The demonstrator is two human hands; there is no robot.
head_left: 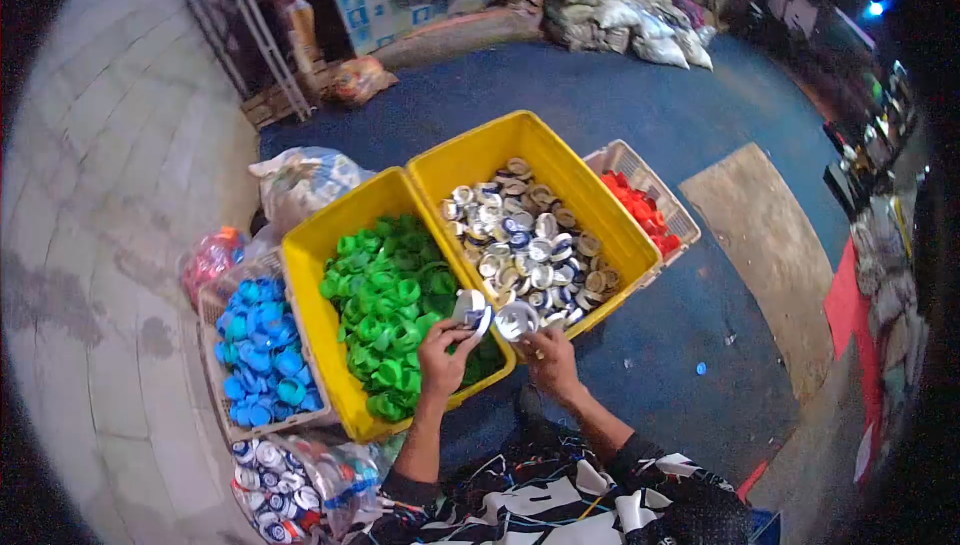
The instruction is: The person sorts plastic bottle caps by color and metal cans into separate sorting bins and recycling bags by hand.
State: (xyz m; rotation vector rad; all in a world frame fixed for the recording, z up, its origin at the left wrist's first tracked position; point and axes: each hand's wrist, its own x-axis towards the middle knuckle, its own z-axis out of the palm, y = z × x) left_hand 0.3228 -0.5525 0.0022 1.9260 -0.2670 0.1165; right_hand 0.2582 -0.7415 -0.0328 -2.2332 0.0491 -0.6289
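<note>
My left hand is closed around a white and blue plastic cap, held near the shared edge of the two yellow crates. My right hand pinches a round white cap, its hollow side facing up, close beside the other one. Beneath my left hand lie many green caps in the left yellow crate. Beyond my right hand, white and blue caps partly fill the right yellow crate.
Blue caps fill a pale basket at left, and red caps lie in another basket at right. Bagged caps are at lower left. Stacked sacks stand at the back. A brown board lies on the blue floor.
</note>
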